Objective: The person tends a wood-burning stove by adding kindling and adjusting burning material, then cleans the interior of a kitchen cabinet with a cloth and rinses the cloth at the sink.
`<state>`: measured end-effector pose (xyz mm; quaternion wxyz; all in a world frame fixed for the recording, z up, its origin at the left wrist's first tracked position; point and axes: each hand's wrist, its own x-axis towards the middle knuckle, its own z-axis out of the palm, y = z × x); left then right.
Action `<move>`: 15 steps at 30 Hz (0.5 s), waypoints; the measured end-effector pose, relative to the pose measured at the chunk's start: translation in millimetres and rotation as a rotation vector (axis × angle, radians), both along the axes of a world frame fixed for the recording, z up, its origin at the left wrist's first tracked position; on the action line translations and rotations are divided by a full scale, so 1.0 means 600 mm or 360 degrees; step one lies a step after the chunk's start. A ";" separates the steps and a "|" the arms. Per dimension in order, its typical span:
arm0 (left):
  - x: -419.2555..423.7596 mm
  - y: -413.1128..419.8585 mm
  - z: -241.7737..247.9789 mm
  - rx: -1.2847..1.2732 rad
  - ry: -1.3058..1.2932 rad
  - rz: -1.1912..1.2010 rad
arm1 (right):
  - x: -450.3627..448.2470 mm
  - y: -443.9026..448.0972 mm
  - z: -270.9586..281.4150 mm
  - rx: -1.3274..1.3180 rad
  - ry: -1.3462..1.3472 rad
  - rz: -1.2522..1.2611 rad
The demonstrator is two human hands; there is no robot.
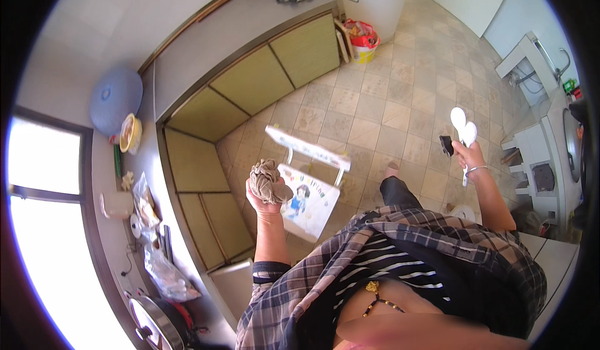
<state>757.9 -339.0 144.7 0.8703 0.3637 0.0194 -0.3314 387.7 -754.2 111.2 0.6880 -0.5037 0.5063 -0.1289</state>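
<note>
My left hand [259, 203] grips a bunched-up brown cloth [266, 181], held above a child's white chair [313, 209] that has a cartoon figure printed on its seat. Over to the right, two white spoons [459, 119] stick up out of my right hand [471, 157], and their handles come out below the fingers. A small black object [446, 146] is at the fingertips of the same hand; what it is cannot be made out. Both hands are held up over the tiled floor, well apart.
A metal counter [206, 68] with olive cabinet doors [253, 83] bends around the left. On it are plastic bags [171, 275], a yellow bowl [131, 133] and a lidded pan [150, 324]. A white lidded bin [375, 8] and a bucket [364, 52] stand at the back; a washing machine [560, 148] at right.
</note>
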 end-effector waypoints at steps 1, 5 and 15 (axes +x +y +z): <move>0.013 -0.049 -0.014 -0.0223 0.0287 -0.0021 | -0.004 -0.036 -0.013 -0.0059 0.0041 -0.0068; 0.058 -0.251 -0.045 0.0031 0.0277 -0.0034 | -0.021 -0.156 -0.066 0.0092 0.0185 -0.0191; 0.163 -0.801 -0.119 0.0243 0.0309 -0.0123 | -0.054 -0.551 -0.117 0.0007 0.0123 -0.0521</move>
